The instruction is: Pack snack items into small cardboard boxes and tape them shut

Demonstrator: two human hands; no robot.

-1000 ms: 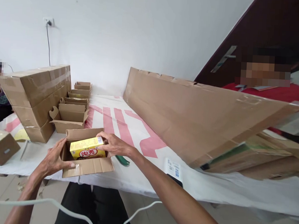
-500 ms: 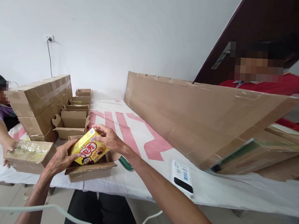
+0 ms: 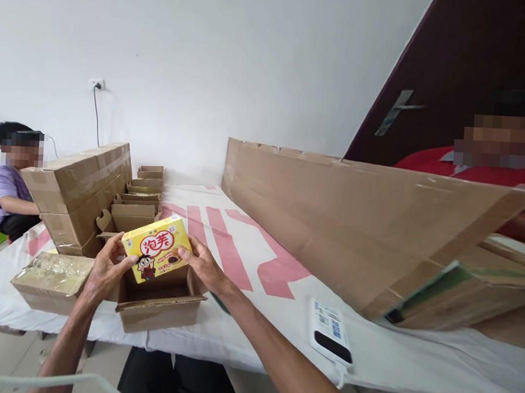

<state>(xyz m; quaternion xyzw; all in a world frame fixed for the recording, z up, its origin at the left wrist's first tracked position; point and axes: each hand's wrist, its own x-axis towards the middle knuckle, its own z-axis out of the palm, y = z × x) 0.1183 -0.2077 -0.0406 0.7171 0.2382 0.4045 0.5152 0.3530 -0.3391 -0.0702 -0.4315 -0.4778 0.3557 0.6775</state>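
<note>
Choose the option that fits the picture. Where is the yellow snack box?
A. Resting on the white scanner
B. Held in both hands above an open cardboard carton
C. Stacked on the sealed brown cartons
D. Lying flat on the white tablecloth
B: the left hand and right hand grip the yellow snack box by its sides, raised above the open cardboard carton.

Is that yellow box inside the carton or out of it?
Out: both hands hold the yellow box above the open carton.

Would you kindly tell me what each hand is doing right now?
Left hand: holding the yellow box.
Right hand: holding the same yellow box.
</note>
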